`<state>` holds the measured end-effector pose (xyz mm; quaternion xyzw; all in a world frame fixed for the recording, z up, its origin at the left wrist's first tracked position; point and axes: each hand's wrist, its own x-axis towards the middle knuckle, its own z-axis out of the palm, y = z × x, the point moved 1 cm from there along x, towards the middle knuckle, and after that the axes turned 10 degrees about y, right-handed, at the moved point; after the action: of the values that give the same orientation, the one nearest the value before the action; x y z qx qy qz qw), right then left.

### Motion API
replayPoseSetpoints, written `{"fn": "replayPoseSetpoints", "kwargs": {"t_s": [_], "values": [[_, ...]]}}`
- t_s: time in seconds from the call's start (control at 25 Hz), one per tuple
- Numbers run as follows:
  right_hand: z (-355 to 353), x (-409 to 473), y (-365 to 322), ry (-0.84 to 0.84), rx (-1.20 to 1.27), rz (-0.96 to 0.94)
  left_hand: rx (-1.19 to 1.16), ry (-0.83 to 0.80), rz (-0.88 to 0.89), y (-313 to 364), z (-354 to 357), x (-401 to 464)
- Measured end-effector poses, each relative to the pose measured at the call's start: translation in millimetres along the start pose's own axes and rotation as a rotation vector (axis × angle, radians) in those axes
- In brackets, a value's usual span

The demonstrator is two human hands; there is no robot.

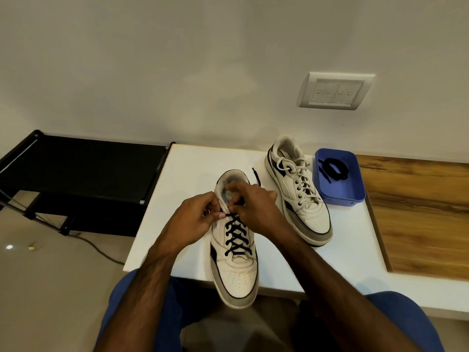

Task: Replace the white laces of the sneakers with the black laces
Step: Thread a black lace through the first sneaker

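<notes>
White tabletop (342,250) against a plain wall. Left hand (195,219) and right hand (253,207) pinch the black lace (237,235) at the near sneaker (236,262)'s top eyelets, probably tying. Lace limp, light; grip near tips. Far sneaker (299,196) still white-laced; spare black lace (333,168) in blue tray (355,191).

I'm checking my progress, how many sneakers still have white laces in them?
1. The far sneaker, beside the blue tray, still has white laces. The near sneaker, under both hands, is laced in black. Nothing else looks hidden.
</notes>
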<state>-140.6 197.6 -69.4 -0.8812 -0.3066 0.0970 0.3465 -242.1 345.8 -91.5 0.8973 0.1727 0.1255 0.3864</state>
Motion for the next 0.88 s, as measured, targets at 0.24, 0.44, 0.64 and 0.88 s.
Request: {"fn": "replayPoseSetpoints", "kwargs": {"t_s": [0.24, 0.44, 0.64, 0.88], "values": [[-0.2, -8.7, 3.5, 0.003, 0.076, -0.018, 0.064, 0.048, 0.075, 5.5, -1.2, -0.6], [2.1, -10.7, 5.2, 0.026, 0.013, -0.026, -0.340, 0.246, -0.011, 13.0, -21.6, -2.2], [-0.8, -11.4, 8.3, 0.025, 0.013, -0.051, -0.938, 0.527, -0.140, 5.0, -60.8, -4.5], [3.1, -12.6, 13.7, 0.025, 0.066, -0.089, 0.176, -0.106, 0.016, -2.7, -21.8, -4.1]]}}
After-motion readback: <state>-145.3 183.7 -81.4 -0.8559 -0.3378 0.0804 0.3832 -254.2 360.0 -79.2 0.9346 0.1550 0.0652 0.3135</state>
